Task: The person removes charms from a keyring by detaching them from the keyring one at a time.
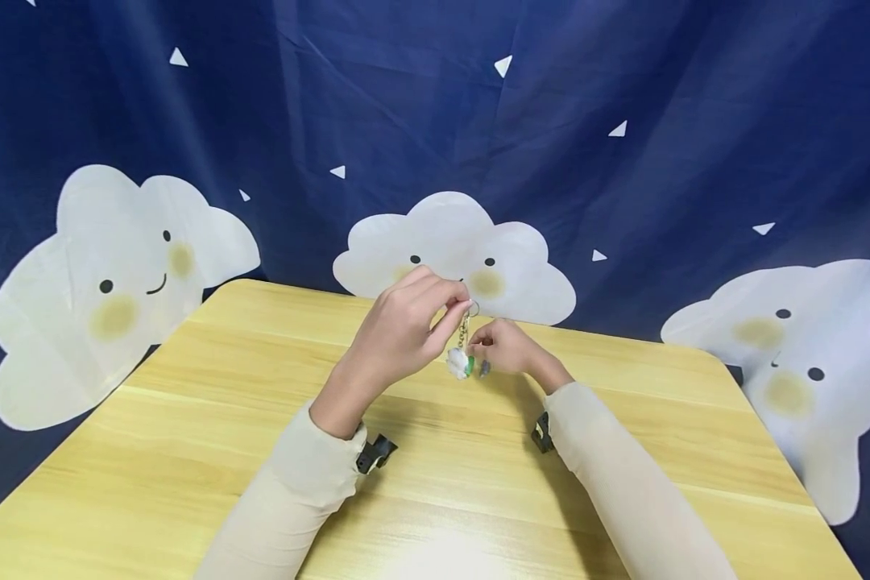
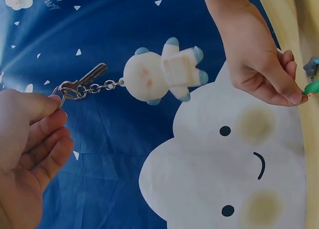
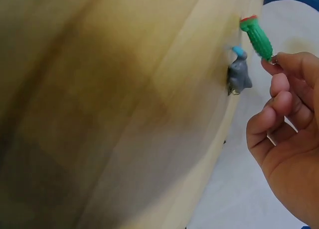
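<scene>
At the middle of the head view, the left hand pinches a key ring between the thumb and at least 1 finger. From the ring, a key and a short chain run toward a white doll, upper middle of the left wrist frame. The doll looks light and probably a little rubbery, unlikely to break; the metal ring is likely stiff, thin and slippery, so the doll's round head seems the easier hold, and the ring calls for fingertips. The right hand pinches the end of a green charm, upper right of the right wrist frame; it looks light, with a bumpy side that should resist slipping. Just below it is a grey charm; whether it hangs or lies on the table, I cannot tell. No container shows in the 3 views.
</scene>
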Available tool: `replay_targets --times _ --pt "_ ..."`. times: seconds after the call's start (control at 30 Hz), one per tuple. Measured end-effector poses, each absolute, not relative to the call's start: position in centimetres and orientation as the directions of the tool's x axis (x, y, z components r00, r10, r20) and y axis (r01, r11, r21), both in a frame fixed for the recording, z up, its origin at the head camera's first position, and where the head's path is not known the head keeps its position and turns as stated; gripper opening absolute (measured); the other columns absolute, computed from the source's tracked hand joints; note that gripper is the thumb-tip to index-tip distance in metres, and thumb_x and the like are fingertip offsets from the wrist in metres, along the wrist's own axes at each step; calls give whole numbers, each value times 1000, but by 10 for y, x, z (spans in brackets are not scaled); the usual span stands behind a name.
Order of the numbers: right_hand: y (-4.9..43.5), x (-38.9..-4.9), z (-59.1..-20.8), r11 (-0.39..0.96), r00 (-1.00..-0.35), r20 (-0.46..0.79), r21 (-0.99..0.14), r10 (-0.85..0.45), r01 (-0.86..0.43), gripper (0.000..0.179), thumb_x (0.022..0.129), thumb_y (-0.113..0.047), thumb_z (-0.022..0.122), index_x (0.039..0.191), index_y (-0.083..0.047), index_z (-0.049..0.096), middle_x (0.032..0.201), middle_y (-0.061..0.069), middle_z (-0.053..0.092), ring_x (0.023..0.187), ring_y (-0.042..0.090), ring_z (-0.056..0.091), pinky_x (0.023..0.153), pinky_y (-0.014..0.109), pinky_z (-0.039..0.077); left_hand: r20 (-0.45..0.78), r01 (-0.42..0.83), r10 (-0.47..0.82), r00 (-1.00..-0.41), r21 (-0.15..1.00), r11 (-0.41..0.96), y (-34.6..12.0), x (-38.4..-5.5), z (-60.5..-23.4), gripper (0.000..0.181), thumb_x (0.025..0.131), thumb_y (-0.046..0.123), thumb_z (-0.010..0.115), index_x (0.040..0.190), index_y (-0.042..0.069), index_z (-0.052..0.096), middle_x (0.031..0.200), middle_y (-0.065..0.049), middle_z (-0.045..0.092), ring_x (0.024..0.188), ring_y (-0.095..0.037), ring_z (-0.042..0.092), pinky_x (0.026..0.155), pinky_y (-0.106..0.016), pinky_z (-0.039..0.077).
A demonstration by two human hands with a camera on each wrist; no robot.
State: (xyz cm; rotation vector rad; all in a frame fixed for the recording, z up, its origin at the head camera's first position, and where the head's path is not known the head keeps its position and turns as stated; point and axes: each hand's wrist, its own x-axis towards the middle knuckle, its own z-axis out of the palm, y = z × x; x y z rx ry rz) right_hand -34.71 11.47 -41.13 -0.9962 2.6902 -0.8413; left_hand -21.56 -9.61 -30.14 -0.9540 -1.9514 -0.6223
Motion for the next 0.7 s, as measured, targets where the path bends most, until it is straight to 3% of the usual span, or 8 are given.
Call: replay_targets --times 0.7 --pt "116 -369 -422 669 -803 -48 -584 -594 -459 14 93 -9 67 92 -3 80 83 2 76 70 11 59 70 27 48 862 804 370 -347 70 590 -101 -216 -301 4 96 6 68 93 7 70 84 -1 68 80 -18 56 69 -28 47"
